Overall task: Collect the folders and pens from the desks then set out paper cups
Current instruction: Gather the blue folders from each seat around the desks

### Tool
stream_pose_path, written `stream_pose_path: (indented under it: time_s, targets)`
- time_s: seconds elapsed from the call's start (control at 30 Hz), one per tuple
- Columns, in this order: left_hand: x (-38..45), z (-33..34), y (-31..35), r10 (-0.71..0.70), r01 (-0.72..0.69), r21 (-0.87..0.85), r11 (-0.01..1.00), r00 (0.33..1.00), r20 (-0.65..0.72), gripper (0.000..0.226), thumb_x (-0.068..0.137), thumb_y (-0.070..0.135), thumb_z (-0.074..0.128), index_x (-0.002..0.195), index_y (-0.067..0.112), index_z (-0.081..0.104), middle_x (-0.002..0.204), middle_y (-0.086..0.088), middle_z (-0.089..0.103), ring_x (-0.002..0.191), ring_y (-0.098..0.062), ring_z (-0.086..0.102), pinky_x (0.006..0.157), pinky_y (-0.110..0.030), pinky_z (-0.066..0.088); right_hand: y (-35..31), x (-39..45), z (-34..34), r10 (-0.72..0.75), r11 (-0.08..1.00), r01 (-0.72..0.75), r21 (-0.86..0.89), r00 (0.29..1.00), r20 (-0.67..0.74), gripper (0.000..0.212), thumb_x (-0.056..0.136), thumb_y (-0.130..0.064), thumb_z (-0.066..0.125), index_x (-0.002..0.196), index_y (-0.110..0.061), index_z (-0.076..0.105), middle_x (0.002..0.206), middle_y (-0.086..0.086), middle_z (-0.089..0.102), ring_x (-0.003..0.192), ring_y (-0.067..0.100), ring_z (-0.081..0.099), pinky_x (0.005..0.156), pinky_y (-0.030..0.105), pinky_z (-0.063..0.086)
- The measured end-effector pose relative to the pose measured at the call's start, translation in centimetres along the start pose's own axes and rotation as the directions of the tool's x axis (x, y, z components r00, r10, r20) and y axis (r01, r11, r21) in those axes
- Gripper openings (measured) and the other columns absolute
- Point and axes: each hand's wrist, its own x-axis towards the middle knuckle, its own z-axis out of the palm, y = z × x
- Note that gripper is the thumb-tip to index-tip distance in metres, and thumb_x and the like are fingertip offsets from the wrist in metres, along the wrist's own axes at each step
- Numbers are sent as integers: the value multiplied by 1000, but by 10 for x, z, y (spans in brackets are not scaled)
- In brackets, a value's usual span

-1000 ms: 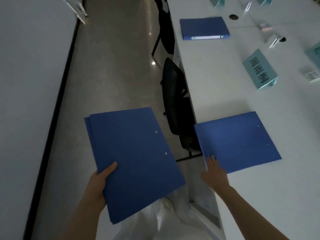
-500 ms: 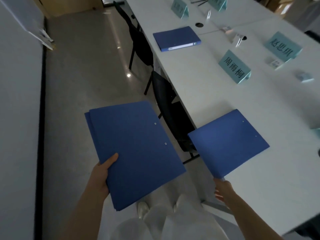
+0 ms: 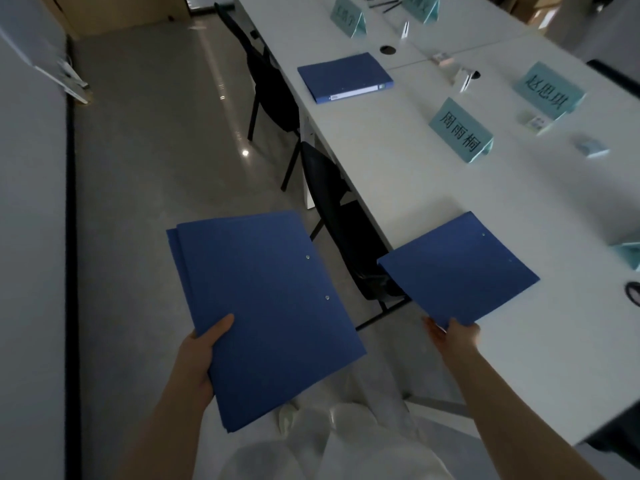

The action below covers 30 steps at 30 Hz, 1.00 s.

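Observation:
My left hand (image 3: 199, 355) grips a stack of blue folders (image 3: 263, 306) by its near left edge, held flat over the floor beside the desk. My right hand (image 3: 453, 336) pinches the near corner of a single blue folder (image 3: 457, 268), which is lifted at the edge of the long white desk (image 3: 398, 174) and partly overhangs it. A thicker blue folder (image 3: 343, 77) with a white spine label lies flat farther up the desk. A few dark pens (image 3: 382, 3) lie at the far end of the desk.
Black chairs (image 3: 332, 209) are tucked against the desk's left side. Teal name cards (image 3: 460, 131) stand along the desk, with small items and cable holes near them. Grey floor runs to the left, bounded by a white wall with a black base strip.
My right hand went from resting on the folder lying on the desk to pinching its near corner and lifting it off the edge. The left-hand stack stayed roughly steady.

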Motion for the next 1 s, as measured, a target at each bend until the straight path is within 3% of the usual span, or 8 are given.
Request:
stream_pose_path:
  time_s: [0.1, 0.2, 0.27, 0.37, 0.53, 0.77, 0.93, 1.0]
  targets:
    - [3, -1, 2, 7, -6, -23, 1000, 1000, 21, 41, 82, 21, 74, 121, 12, 63, 113, -10, 71, 99, -37, 68, 79, -50, 56, 2, -14, 5, -69, 995, 71, 64, 997, -32, 38, 94, 0, 37, 128, -17, 41, 103, 12, 60, 75, 22, 65, 74, 38, 55]
    - [7, -3, 8, 13, -12, -37, 999, 999, 32, 40, 81, 21, 75, 119, 13, 64, 113, -11, 71, 99, -37, 68, 78, -50, 56, -1, -38, 15, -43, 955, 29, 296, 998, 39, 35, 93, 7, 33, 115, -16, 47, 90, 10, 60, 64, 17, 54, 57, 28, 45]
    - [11, -6, 14, 16, -14, -40, 999, 999, 44, 40, 80, 22, 75, 118, 13, 64, 112, -10, 72, 98, -37, 68, 77, -50, 56, -3, -51, 24, 14, 890, -80, 449, 989, 150, 33, 93, 9, 31, 103, -16, 49, 94, 13, 60, 54, 14, 45, 50, 25, 36]
    - [16, -14, 25, 23, -21, -37, 999, 998, 65, 39, 79, 23, 76, 115, 13, 65, 109, -10, 73, 96, -37, 69, 77, -50, 57, 1, -66, 38, 27, 823, -202, 530, 947, 319, 36, 96, 7, 29, 100, -19, 53, 100, 14, 60, 42, 8, 42, 44, 18, 36]
    - [26, -29, 45, 30, -28, -34, 999, 996, 78, 45, 76, 24, 78, 117, 11, 64, 107, -11, 74, 94, -37, 71, 75, -50, 58, 7, -97, 69, -67, 907, -193, 374, 813, 579, 31, 99, -1, 32, 103, -20, 56, 76, 6, 57, 39, 6, 38, 44, 17, 39]
    - [41, -59, 74, 48, -46, -24, 999, 995, 88, 50, 73, 29, 78, 116, 9, 65, 106, -13, 74, 91, -36, 71, 72, -47, 58, 21, -133, 112, -100, 994, 22, 107, 581, 808, 39, 91, -4, 42, 123, -20, 57, 58, -1, 48, 39, 8, 37, 44, 24, 37]
    - [56, -75, 96, 55, -53, -26, 998, 993, 101, 50, 77, 37, 73, 119, 10, 64, 107, -13, 74, 93, -36, 71, 71, -47, 57, 30, -144, 137, -41, 988, 147, -41, 510, 859, 45, 92, -6, 45, 136, -12, 46, 70, 1, 59, 43, 7, 42, 48, 23, 36]
    - [64, -76, 105, 61, -59, -26, 998, 994, 94, 58, 73, 43, 73, 121, 11, 64, 109, -12, 73, 95, -36, 71, 73, -46, 57, 28, -147, 148, -17, 966, 233, -111, 486, 874, 52, 86, -22, 64, 135, -14, 48, 85, 2, 67, 56, 10, 57, 53, 23, 45]
